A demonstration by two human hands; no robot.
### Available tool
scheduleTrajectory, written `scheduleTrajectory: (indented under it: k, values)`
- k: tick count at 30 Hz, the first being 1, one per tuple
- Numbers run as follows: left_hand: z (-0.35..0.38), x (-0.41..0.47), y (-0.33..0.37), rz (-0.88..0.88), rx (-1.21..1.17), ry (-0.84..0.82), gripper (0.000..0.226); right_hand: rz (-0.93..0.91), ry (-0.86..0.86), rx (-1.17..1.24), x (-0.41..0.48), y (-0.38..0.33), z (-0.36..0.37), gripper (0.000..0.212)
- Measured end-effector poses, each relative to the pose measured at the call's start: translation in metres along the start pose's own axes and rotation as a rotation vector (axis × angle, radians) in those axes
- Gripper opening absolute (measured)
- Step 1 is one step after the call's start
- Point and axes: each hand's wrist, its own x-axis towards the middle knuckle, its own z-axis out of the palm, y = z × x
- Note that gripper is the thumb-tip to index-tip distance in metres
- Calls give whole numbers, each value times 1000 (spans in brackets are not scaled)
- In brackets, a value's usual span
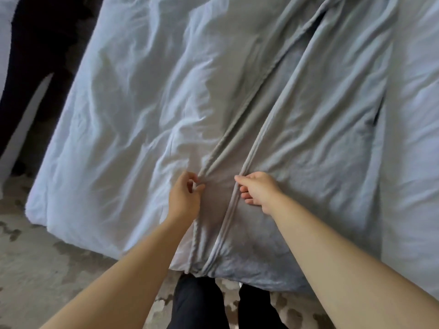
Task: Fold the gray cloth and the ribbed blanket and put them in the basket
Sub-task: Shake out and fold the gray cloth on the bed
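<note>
We stand at the foot of the bed [118, 103], and the gray cloth [259, 115] lies stretched lengthwise over its pale, wrinkled cover, running from the far right toward us and draping over the near edge. Two of its hemmed edges run side by side down the middle, with a narrow strip of gray between them, drawing closest together near the bed's edge.

Our left hand [185, 195] is on the left-side hem, thumb and forefinger curled and pinching the twisted edge where it bunches. Our right hand [259, 191] is just across the strip, fingers curled round the right-side hem, knuckles up, with the fingertips tucked under the fabric. The hands are near each other but apart, both low on the cloth, close to the near edge of the bed.

Below our forearms the hems hang down over the bed's edge toward our dark trousers [197, 302] and the mottled carpet [35, 269].
</note>
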Motion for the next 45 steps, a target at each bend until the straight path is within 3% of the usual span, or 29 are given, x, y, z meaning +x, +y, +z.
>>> scheduleTrajectory:
  k: [3, 7, 10, 13, 16, 20, 24, 26, 29, 31, 33, 36, 40, 45]
  values:
    - [2, -8, 2, 31, 64, -14, 31, -12, 91, -236, 7, 1, 0, 29]
    - [18, -30, 6, 135, 294, -119, 20, 10, 100, -290, 12, 1, 5, 25]
    - [33, -52, 7, 130, 545, -142, 28, 1, 99, -199, 10, -2, 9, 18]
    - [45, -66, 3, 70, 600, -123, 43, -166, 90, -159, 2, -3, 11, 22]
    - [54, -73, -1, 80, 645, -57, 37, -286, 34, -34, -11, -5, 9, 27]
    - [52, -77, -8, 141, 592, 61, 31, -245, -100, 275, -20, -18, 11, 25]
    - [33, -80, -29, 46, 449, 94, 32, -174, -176, 327, -18, -25, 28, 20]
    - [29, -82, -43, 13, 501, -18, 33, -161, -165, 71, -10, -20, 34, 16]
    - [27, -91, -65, 20, 461, -202, 32, -558, -88, -666, 0, -13, 33, 29]
    - [26, -98, -78, 66, 478, -286, 30, -808, -248, -1048, -3, -13, 32, 37]
    - [24, -103, -87, 89, 497, -321, 26, -928, -359, -1423, -7, -12, 33, 33]
    - [22, -114, -99, 64, 446, -328, 23, -1017, -307, -1784, -8, -8, 37, 33]
    - [14, -132, -113, -70, 260, -427, 29, -1000, -278, -1824, -6, -5, 42, 20]
    - [10, -141, -136, -228, -44, -389, 30, -1002, -164, -1315, 2, -8, 50, 26]
